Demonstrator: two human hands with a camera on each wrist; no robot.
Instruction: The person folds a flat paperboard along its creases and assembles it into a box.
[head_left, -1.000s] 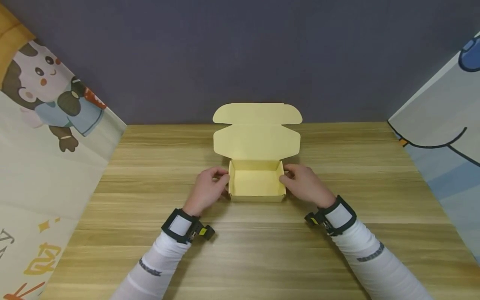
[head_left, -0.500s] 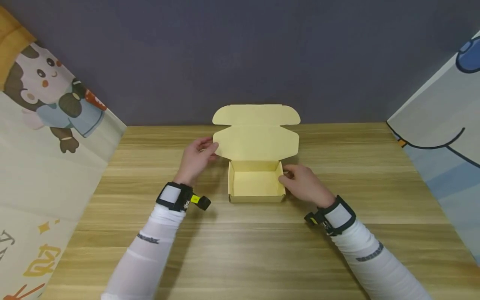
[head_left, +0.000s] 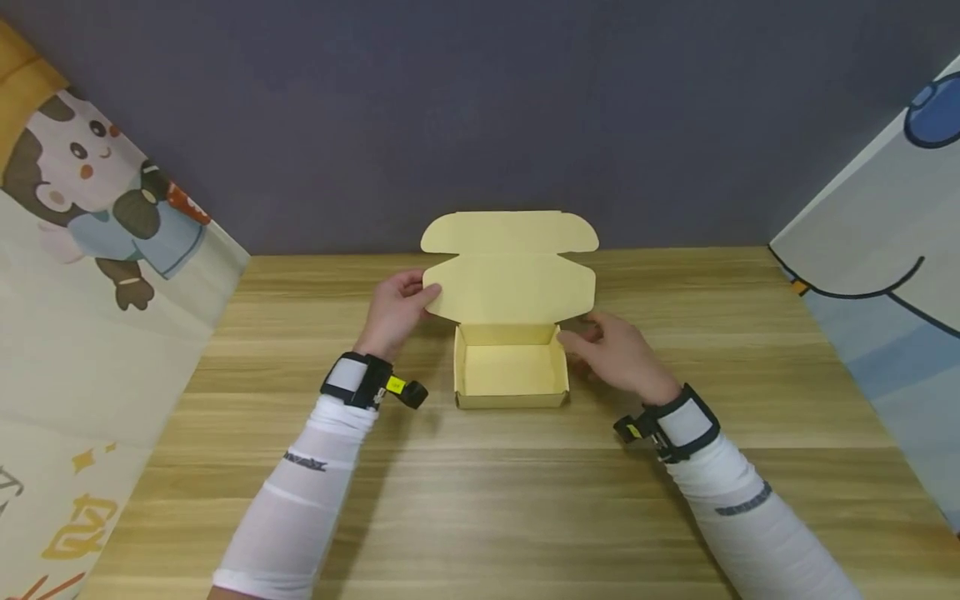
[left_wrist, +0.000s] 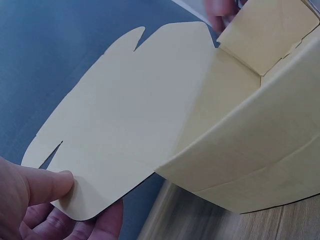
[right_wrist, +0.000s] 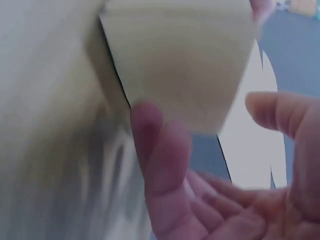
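Left hand (head_left: 393, 315) pinches the lid (head_left: 510, 287) of a cardboard mailer box (head_left: 512, 371) on a wood-grain table (head_left: 525, 508).
Only the left wrist view shows its creased left wall (left_wrist: 250, 155); right hand (head_left: 618, 354) alongside, thumb and fingers apart.

Head view: dimmish, soft light; mild sheen on brown wood-grain table (head_left: 487, 508), soft shadow beside white left sleeve (head_left: 285, 512). Left wrist: bluish, mostly sharp. Right wrist: hazy, pale-yellow cardboard box (right_wrist: 185, 65) blurred.
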